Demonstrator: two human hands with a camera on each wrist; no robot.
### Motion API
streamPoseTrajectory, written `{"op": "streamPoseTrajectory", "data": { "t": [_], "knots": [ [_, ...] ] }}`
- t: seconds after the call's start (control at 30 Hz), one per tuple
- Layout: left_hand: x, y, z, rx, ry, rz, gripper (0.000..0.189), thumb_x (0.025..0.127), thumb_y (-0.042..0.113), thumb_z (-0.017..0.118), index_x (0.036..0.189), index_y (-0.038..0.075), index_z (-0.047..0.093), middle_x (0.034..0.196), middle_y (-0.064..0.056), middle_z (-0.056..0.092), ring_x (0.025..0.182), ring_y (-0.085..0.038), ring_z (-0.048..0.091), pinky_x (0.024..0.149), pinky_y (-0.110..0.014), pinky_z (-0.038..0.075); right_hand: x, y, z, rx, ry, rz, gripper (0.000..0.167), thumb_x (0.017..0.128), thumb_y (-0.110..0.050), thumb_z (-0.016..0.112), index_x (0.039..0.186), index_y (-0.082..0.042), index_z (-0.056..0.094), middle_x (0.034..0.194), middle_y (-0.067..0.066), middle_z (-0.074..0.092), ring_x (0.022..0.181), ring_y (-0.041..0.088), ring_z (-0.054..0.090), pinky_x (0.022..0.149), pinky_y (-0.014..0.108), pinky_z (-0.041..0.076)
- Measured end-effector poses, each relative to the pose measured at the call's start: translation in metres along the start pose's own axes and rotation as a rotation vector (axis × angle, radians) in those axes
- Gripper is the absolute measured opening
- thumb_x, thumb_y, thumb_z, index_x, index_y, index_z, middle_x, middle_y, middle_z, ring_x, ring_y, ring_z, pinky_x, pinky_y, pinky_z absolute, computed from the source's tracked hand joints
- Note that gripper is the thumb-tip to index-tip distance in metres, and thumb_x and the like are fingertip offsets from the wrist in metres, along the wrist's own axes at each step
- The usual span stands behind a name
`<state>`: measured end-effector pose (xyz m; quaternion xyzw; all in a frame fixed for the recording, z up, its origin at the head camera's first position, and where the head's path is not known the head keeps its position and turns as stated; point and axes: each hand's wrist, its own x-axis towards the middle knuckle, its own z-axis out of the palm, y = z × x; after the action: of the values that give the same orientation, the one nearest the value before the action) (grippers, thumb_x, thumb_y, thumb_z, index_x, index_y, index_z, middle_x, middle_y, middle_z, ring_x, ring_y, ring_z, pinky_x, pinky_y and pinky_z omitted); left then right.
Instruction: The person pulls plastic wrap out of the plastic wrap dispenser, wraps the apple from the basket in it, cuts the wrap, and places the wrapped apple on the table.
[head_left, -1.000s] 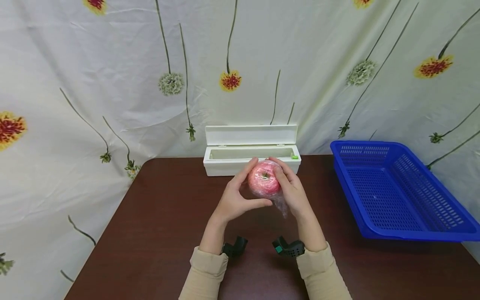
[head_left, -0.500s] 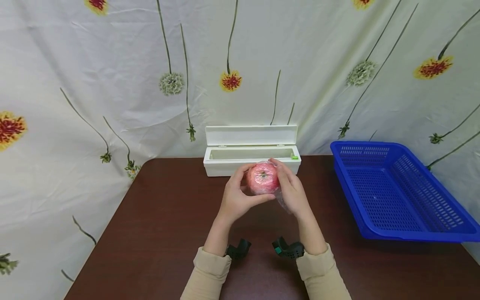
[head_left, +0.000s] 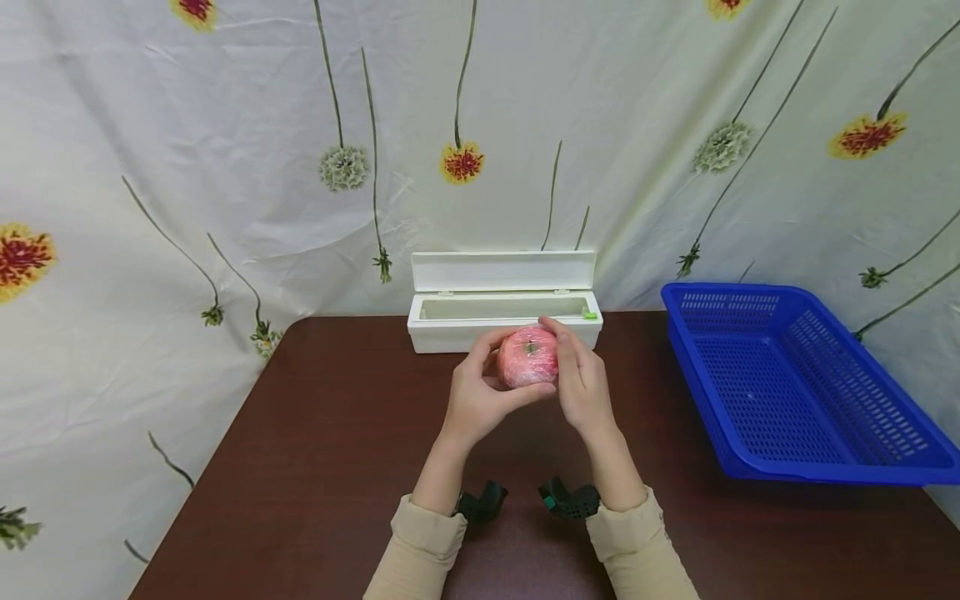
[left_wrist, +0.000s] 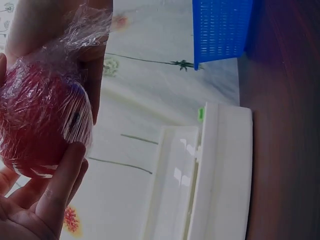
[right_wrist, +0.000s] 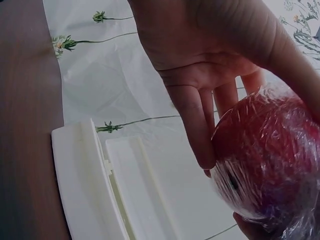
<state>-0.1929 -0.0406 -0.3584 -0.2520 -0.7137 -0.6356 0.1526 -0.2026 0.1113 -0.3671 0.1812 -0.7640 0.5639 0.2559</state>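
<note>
A red apple (head_left: 528, 358) tightly wrapped in clear cling film is held up over the table, its stem side facing the head camera. My left hand (head_left: 476, 400) grips it from the left, the thumb across its near side and the fingers round its far side. My right hand (head_left: 583, 379) cups its right side, fingertips at the top edge. In the left wrist view, loose cling film (left_wrist: 82, 30) bunches between the apple and the right palm. Part of the right hand is hidden behind the fruit there. The right wrist view shows the film crinkled over the apple (right_wrist: 270, 150).
A long white box (head_left: 504, 336) with its lid (head_left: 502, 271) raised stands at the table's back edge, a green slider (head_left: 590, 315) at its right end. To the right sits a blue perforated basket (head_left: 840, 471). A flowered cloth (head_left: 262, 125) hangs behind the brown table (head_left: 337, 467).
The left thumb has moved up and right across the apple's near side. The film tail that hung below the right hand is out of the head view. The right hand has drawn slightly inward.
</note>
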Motion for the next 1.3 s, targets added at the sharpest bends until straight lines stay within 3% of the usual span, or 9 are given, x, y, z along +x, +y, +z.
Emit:
{"op": "streamPoseTrajectory", "data": {
  "t": [0.1,0.3,0.4,0.53,0.63,0.77,1.03,1.3],
  "knots": [
    [-0.001,0.011,-0.001,-0.011,-0.017,0.018,0.068,0.065,0.001,0.084,0.125,0.000,0.052,0.111,-0.012,0.060,0.086,-0.023,0.063,0.067,-0.033,0.056,0.000,0.000,0.000,0.024,0.003,-0.012,0.037,0.104,-0.017,0.033,0.128,-0.004,0.057,0.126,0.010,0.059,0.113,0.017,0.055,0.093,0.032,0.044],
    [-0.001,0.015,0.001,-0.053,-0.029,0.014,0.068,0.064,-0.004,0.083,0.124,-0.004,0.052,0.112,-0.016,0.060,0.088,-0.025,0.064,0.069,-0.034,0.056,0.000,0.002,0.002,0.112,0.028,-0.052,0.041,0.104,-0.015,0.027,0.126,0.001,0.057,0.124,0.014,0.059,0.111,0.020,0.055,0.089,0.019,0.044],
    [0.000,0.004,0.003,-0.074,-0.019,0.005,0.070,0.063,-0.002,0.085,0.125,0.001,0.055,0.113,-0.013,0.061,0.088,-0.023,0.064,0.069,-0.034,0.056,0.000,0.003,0.005,0.128,0.085,-0.072,0.044,0.105,-0.015,0.024,0.121,0.003,0.060,0.118,0.017,0.062,0.107,0.024,0.057,0.086,0.019,0.046],
    [-0.001,0.002,0.003,-0.079,-0.010,0.009,0.071,0.061,-0.001,0.086,0.125,0.001,0.056,0.112,-0.013,0.062,0.087,-0.023,0.065,0.070,-0.034,0.056,-0.001,0.003,0.010,0.126,0.172,-0.090,0.048,0.105,-0.015,0.022,0.114,0.005,0.064,0.112,0.018,0.065,0.104,0.026,0.060,0.084,0.019,0.047],
    [-0.001,0.012,0.002,-0.083,-0.023,0.029,0.070,0.060,-0.007,0.085,0.123,-0.005,0.055,0.111,-0.019,0.062,0.087,-0.025,0.065,0.070,-0.035,0.056,-0.001,0.003,0.012,0.134,0.213,-0.101,0.050,0.105,-0.017,0.021,0.112,0.006,0.065,0.110,0.019,0.065,0.103,0.024,0.060,0.084,0.019,0.047],
    [-0.001,0.014,0.002,-0.107,-0.039,0.050,0.069,0.059,-0.010,0.083,0.122,-0.006,0.055,0.110,-0.019,0.061,0.087,-0.025,0.065,0.067,-0.037,0.056,-0.001,0.003,0.012,0.147,0.242,-0.093,0.051,0.105,-0.018,0.021,0.110,0.007,0.066,0.109,0.020,0.065,0.103,0.021,0.061,0.084,0.020,0.047],
    [0.000,0.013,0.003,-0.117,-0.046,0.036,0.069,0.061,-0.011,0.082,0.123,-0.008,0.052,0.113,-0.021,0.059,0.090,-0.026,0.064,0.071,-0.035,0.056,0.000,0.005,0.009,0.215,0.206,-0.061,0.050,0.105,-0.023,0.026,0.111,0.006,0.066,0.110,0.021,0.065,0.103,0.014,0.061,0.084,0.022,0.049],
    [0.002,-0.017,0.006,-0.194,0.003,-0.023,0.072,0.069,-0.004,0.080,0.131,-0.002,0.045,0.122,-0.020,0.055,0.101,-0.027,0.059,0.078,-0.032,0.053,0.001,0.005,0.007,0.367,0.100,0.030,0.077,0.098,-0.057,0.023,0.129,0.008,0.050,0.127,0.025,0.054,0.114,0.013,0.053,0.089,0.022,0.045]
  ]
}}
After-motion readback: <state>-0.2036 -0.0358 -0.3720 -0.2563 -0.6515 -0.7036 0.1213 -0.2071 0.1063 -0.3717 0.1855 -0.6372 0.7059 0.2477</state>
